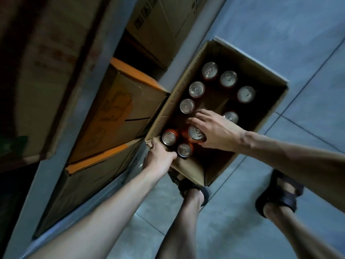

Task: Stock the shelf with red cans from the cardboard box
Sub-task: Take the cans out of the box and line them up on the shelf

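An open cardboard box [268, 94] stands on the floor with several red cans upright inside, silver tops showing. My right hand [214, 131] reaches into the box and is closed around one red can [195, 134] near the box's near-left corner. My left hand [158, 156] grips the box's near-left corner edge. Two more cans [169, 137] [184, 150] stand right beside the held one. Other cans [210, 70] line the far part of the box. The shelf [89, 85] runs along the left.
Closed cardboard boxes with orange tape [119, 109] fill the lower shelf levels at left; another box [164, 25] sits farther back. My two sandalled feet [278, 195] stand on the grey tiled floor [280, 34] just near the box.
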{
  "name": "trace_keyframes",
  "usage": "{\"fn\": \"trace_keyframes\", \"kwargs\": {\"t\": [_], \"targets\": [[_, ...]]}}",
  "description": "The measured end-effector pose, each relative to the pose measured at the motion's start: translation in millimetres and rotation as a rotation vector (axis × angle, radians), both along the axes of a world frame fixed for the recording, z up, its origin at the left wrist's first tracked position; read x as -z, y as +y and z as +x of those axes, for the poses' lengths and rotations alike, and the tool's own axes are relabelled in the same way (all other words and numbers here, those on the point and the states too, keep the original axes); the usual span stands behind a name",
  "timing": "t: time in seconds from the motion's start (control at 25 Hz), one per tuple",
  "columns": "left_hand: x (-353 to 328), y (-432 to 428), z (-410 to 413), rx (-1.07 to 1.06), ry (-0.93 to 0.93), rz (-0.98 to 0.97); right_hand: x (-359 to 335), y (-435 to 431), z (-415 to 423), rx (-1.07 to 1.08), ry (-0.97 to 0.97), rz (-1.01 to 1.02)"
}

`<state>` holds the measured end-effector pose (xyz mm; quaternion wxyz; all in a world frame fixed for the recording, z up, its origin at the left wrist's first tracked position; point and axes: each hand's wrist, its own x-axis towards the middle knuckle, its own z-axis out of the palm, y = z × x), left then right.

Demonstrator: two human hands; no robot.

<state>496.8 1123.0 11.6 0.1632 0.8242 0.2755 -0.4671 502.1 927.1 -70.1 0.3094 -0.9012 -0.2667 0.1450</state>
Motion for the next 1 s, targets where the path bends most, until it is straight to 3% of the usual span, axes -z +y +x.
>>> {"fn": "trace_keyframes", "kwargs": {"t": [0.12, 0.2, 0.32, 0.6, 0.84, 1.0], "targets": [[-54, -30, 5, 0.128, -0.134, -0.228, -77, -32, 1, 0.339, 0.330, 0.101], [-103, -53, 15, 0.226, -0.189, -0.358, -141, -56, 14, 0.575, 0.589, 0.284], [-193, -87, 42, 0.358, -0.229, -0.452, -239, -91, 36, 0.669, 0.880, 0.588], [-450, -124, 91, 0.221, -0.312, -0.656, -497, -139, 89, 0.523, 0.850, 0.752], [-626, -135, 76, 0.136, -0.610, -0.625, -684, -129, 99, 0.445, 0.683, 0.653], [-706, -124, 54, 0.043, -0.775, -0.653, -774, -101, 99, 0.352, 0.578, 0.495]]}}
